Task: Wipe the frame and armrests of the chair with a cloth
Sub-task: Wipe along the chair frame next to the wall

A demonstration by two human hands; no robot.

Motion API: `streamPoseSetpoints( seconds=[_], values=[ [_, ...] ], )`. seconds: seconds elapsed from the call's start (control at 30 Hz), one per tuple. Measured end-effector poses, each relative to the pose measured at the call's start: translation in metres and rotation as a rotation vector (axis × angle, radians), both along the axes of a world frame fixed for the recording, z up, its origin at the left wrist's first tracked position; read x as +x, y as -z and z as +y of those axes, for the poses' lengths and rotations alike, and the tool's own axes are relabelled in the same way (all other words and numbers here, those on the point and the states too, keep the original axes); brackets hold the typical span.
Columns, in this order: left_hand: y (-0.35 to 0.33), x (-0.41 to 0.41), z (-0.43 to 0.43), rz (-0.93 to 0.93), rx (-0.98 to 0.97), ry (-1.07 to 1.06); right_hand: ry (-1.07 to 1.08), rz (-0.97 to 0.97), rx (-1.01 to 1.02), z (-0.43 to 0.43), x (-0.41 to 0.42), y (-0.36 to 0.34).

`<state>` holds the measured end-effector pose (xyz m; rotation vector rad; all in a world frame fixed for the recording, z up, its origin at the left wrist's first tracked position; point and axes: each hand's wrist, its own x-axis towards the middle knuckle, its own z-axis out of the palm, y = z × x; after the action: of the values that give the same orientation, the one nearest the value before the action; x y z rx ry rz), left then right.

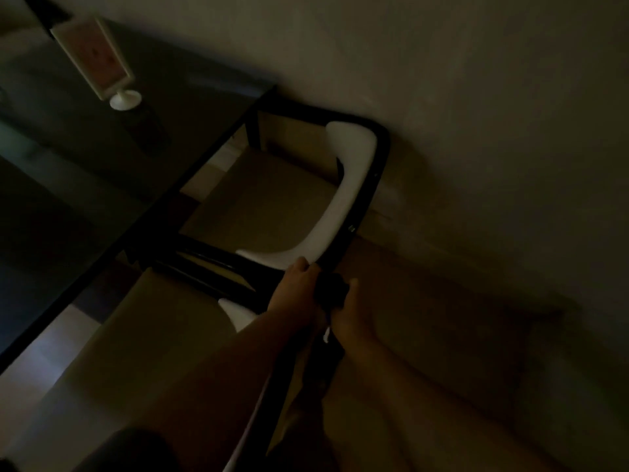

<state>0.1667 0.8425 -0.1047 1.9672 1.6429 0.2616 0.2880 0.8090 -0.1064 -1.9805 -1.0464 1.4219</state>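
Note:
The scene is very dark. A chair with a black frame [369, 195] and a white curved backrest [343, 185] stands tucked under a dark table. My left hand [294, 291] grips the black frame at the chair's near corner. My right hand [350, 316] is closed on a dark cloth [335, 287] pressed against the same part of the frame, just right of the left hand. A second white piece [238, 313] shows below the left forearm. Both forearms reach in from the bottom of the view.
A dark glass-topped table [102, 172] fills the left side. On it stands a white framed card holder [98, 59] on a round base. A plain wall [476, 97] runs close behind the chair. Light floor lies under the chair.

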Motion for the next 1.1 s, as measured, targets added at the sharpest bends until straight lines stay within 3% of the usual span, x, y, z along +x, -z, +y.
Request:
streamPoseSetpoints(
  seconds=[0.07, 0.13, 0.23, 0.37, 0.6, 0.8, 0.97, 1.1],
  values=[
    [-0.001, 0.003, 0.029, -0.039, 0.025, 0.068, -0.084, -0.185, 0.108, 0.027, 0.015, 0.004],
    [0.006, 0.003, 0.058, -0.079, 0.022, 0.073, -0.054, -0.2, 0.104, 0.054, 0.022, 0.007],
    [0.027, 0.004, 0.098, -0.042, 0.017, 0.113, -0.12, -0.24, -0.01, 0.085, 0.028, 0.027],
    [0.058, 0.01, 0.137, -0.02, -0.04, 0.112, -0.366, -0.465, -0.139, 0.121, 0.028, 0.048],
    [0.057, 0.065, 0.217, -0.144, -0.06, 0.007, -0.2, -0.581, -0.066, 0.208, 0.058, 0.037],
    [0.067, 0.095, 0.291, -0.082, 0.006, 0.077, -0.019, -0.479, -0.032, 0.281, 0.082, 0.048],
    [0.07, 0.122, 0.348, -0.02, 0.054, 0.123, -0.077, -0.641, 0.004, 0.341, 0.111, 0.065],
    [0.071, 0.141, 0.398, 0.034, 0.096, 0.152, -0.118, -0.63, 0.103, 0.387, 0.14, 0.069]
  ],
)
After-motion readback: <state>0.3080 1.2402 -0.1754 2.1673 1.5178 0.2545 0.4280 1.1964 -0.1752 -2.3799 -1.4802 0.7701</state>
